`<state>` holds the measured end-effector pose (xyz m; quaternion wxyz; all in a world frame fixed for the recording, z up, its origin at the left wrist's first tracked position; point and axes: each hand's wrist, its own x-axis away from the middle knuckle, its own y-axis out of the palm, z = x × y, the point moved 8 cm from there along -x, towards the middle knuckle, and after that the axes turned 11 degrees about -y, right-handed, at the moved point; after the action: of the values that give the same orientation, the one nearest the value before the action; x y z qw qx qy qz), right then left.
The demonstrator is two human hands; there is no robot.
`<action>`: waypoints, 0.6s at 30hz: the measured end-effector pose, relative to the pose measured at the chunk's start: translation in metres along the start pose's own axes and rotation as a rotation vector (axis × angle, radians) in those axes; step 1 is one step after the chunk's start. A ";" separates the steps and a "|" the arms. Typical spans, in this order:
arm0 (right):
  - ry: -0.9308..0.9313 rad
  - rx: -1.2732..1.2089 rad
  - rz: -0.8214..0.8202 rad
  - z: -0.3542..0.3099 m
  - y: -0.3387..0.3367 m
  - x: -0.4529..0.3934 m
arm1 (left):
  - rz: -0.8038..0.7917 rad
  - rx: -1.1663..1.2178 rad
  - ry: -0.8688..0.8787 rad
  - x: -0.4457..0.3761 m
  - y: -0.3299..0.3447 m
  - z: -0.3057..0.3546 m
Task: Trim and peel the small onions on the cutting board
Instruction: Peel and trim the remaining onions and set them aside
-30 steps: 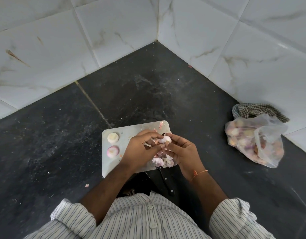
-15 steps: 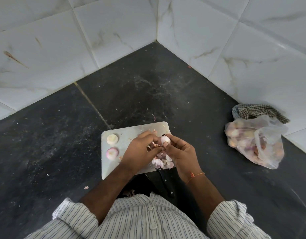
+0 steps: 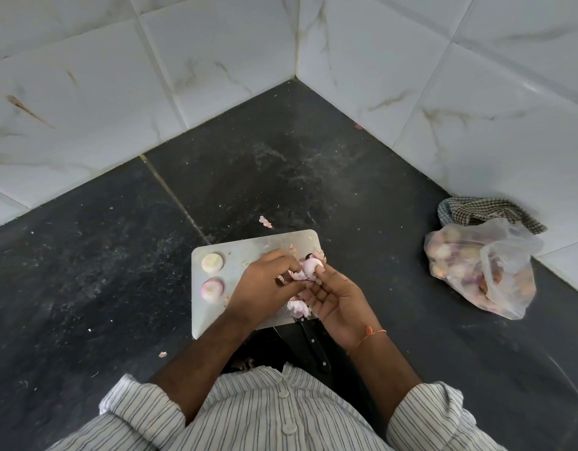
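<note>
Onion point(image 3: 311, 266) sits pinched at the right hand's point(image 3: 338, 299) fingertips above the cutting board point(image 3: 245, 250), while the left hand point(image 3: 265, 288) curls its fingers around loose pink skin point(image 3: 295, 275) beside it. Two peeled onions point(image 3: 212, 262) lie on the board's left side, a black-handled knife point(image 3: 313, 345) rests at its near edge, and a plastic bag of onions point(image 3: 479, 271) lies to the right.
</note>
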<state>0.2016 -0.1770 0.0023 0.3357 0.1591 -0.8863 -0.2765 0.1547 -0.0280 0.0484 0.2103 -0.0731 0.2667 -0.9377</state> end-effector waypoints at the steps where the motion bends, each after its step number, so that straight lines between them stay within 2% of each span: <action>1: 0.014 -0.020 0.013 0.001 0.000 0.001 | -0.008 0.018 -0.003 0.000 0.000 -0.001; 4: 0.048 -0.090 0.030 0.005 0.001 0.003 | -0.020 0.146 -0.057 0.003 0.000 -0.005; 9: 0.079 -0.056 -0.061 -0.003 0.006 0.002 | -0.019 0.429 -0.278 0.008 0.004 -0.020; 13: 0.132 0.062 -0.092 -0.005 0.003 -0.002 | -0.060 0.488 -0.350 0.012 0.007 -0.023; 18: 0.109 0.046 -0.061 -0.006 -0.002 -0.009 | -0.136 0.483 -0.398 0.015 0.015 -0.014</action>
<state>0.2121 -0.1764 0.0002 0.3711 0.2085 -0.8676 -0.2570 0.1429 -0.0393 0.0293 0.2064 -0.2210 -0.0156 -0.9531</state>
